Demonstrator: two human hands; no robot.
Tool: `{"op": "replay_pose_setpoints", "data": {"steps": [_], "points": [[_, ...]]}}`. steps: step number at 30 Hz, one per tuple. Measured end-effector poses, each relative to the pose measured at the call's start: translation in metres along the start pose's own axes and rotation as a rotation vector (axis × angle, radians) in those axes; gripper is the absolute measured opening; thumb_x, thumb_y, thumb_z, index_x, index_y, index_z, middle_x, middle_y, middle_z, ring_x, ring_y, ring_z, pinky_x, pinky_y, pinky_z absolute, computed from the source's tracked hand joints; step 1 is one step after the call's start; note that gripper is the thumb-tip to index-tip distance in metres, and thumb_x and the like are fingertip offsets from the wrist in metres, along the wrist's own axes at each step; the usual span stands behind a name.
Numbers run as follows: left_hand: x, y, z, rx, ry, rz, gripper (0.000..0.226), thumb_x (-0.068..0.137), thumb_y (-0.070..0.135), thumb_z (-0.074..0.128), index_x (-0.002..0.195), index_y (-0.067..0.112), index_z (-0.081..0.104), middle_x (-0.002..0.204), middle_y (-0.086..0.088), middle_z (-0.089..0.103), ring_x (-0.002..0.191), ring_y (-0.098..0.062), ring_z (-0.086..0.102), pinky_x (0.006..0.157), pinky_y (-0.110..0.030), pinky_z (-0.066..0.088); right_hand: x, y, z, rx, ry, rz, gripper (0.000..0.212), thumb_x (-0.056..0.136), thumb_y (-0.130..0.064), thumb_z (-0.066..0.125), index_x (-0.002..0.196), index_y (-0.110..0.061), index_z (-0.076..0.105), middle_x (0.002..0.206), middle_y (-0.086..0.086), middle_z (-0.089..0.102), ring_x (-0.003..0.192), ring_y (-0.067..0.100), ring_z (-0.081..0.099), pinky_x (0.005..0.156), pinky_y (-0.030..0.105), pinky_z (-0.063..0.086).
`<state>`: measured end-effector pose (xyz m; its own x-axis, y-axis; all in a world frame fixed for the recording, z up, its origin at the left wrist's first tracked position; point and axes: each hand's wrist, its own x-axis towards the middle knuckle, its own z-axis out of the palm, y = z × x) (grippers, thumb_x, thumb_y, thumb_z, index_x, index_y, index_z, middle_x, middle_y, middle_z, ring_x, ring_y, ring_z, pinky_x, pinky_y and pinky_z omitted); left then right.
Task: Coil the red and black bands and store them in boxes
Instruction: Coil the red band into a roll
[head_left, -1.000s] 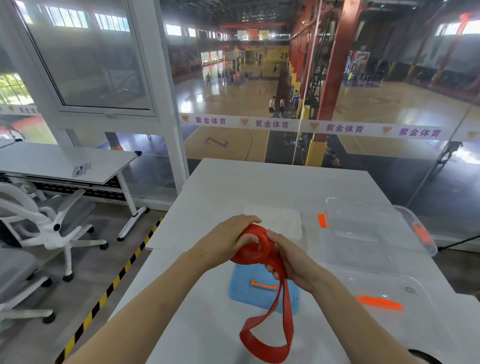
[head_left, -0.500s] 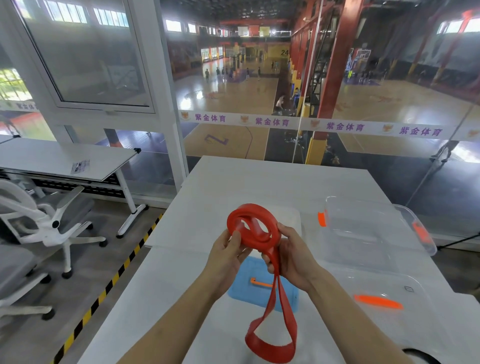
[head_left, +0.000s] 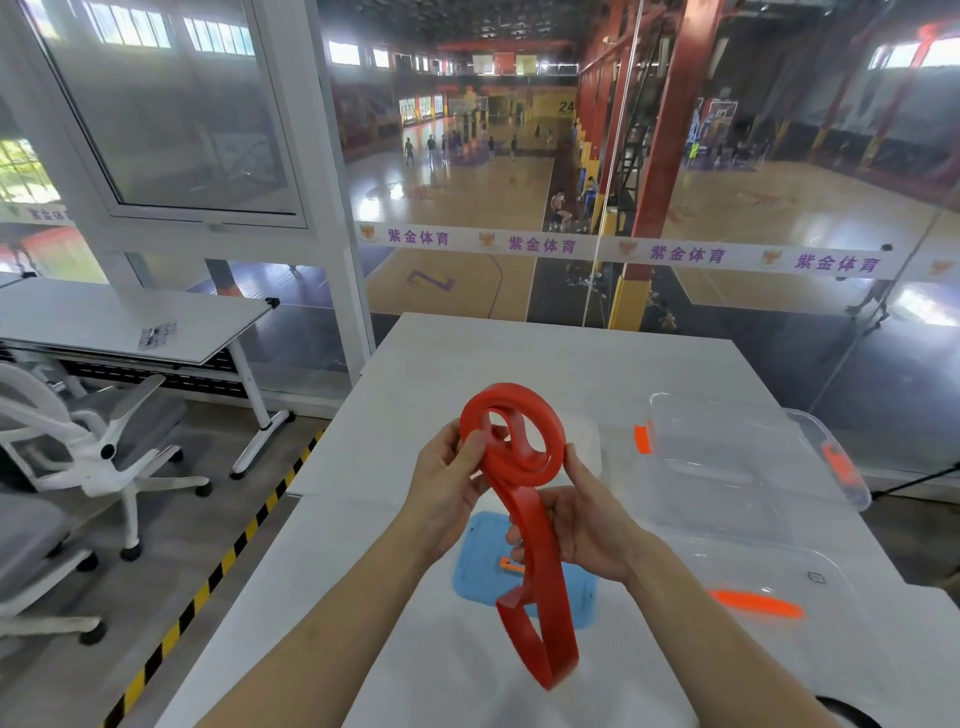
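Observation:
The red band (head_left: 530, 525) is held up over the white table (head_left: 467, 364). Its upper part is wound into a round coil, and a loose loop hangs down below my hands. My left hand (head_left: 447, 488) pinches the coil's left side with the thumb inside the ring. My right hand (head_left: 582, 525) grips the band just under the coil, fingers touching the coil's right edge. A clear box (head_left: 737, 457) with orange latches stands open to the right. A dark curved edge (head_left: 852, 714) at the bottom right may be the black band; too little of it shows to tell.
A blue lid (head_left: 478, 566) with an orange handle lies under my hands. A clear lid (head_left: 779, 587) with an orange handle lies at the near right, and a white lid (head_left: 582, 436) behind the coil. A glass wall stands beyond the table; chairs and a desk are to the left.
The coil has been raised and turned, growing by about one wrap. The hanging loop is shorter. My left hand shifted from covering the coil to pinching its left side.

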<state>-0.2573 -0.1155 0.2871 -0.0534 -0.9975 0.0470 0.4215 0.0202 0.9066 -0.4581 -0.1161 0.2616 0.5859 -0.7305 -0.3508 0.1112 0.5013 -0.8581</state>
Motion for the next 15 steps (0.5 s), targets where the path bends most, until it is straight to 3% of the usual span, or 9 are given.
{"op": "replay_pose_setpoints", "data": {"steps": [6,8,10,12,15], "points": [[0.008,0.016,-0.006,0.037,-0.069,0.041,0.041,0.099,0.023,0.057,0.133,0.002,0.06,0.117,-0.013,0.069,0.11,-0.027,0.066,0.095,-0.043,0.058,0.0,0.006,-0.012,-0.162,-0.006,0.052,0.105,0.078,-0.092,0.05,0.117,0.003,0.073,0.112,0.031,0.073,0.107,0.044,0.07,0.104,0.055,0.054],[0.013,0.021,-0.012,0.052,-0.081,0.051,0.042,0.097,0.026,0.057,0.133,0.004,0.061,0.12,-0.015,0.068,0.113,-0.029,0.066,0.095,-0.042,0.057,-0.001,0.007,-0.017,-0.154,0.023,0.037,0.092,0.087,-0.082,0.046,0.113,0.002,0.074,0.104,0.03,0.074,0.095,0.041,0.073,0.097,0.052,0.058],[0.017,0.027,-0.02,0.086,-0.102,0.06,0.039,0.097,0.026,0.057,0.131,0.007,0.062,0.121,-0.014,0.068,0.114,-0.029,0.064,0.096,-0.041,0.056,-0.003,0.001,-0.018,-0.181,0.067,0.01,0.083,0.085,-0.08,0.055,0.106,-0.003,0.075,0.093,0.026,0.074,0.076,0.033,0.075,0.08,0.044,0.061],[0.021,0.031,-0.029,0.148,-0.136,0.059,0.037,0.099,0.024,0.056,0.132,0.006,0.06,0.12,-0.012,0.068,0.116,-0.03,0.063,0.1,-0.044,0.054,-0.004,-0.007,-0.019,-0.219,0.107,-0.024,0.092,0.071,-0.085,0.069,0.109,-0.001,0.07,0.087,0.024,0.073,0.063,0.029,0.072,0.068,0.037,0.061],[0.024,0.04,-0.041,0.311,-0.219,0.053,0.04,0.103,0.026,0.059,0.14,0.01,0.056,0.125,-0.012,0.068,0.122,-0.03,0.062,0.108,-0.046,0.05,-0.005,-0.016,-0.019,-0.238,0.139,-0.052,0.096,0.069,-0.089,0.067,0.111,-0.003,0.065,0.085,0.021,0.072,0.059,0.025,0.069,0.063,0.033,0.059]]}}
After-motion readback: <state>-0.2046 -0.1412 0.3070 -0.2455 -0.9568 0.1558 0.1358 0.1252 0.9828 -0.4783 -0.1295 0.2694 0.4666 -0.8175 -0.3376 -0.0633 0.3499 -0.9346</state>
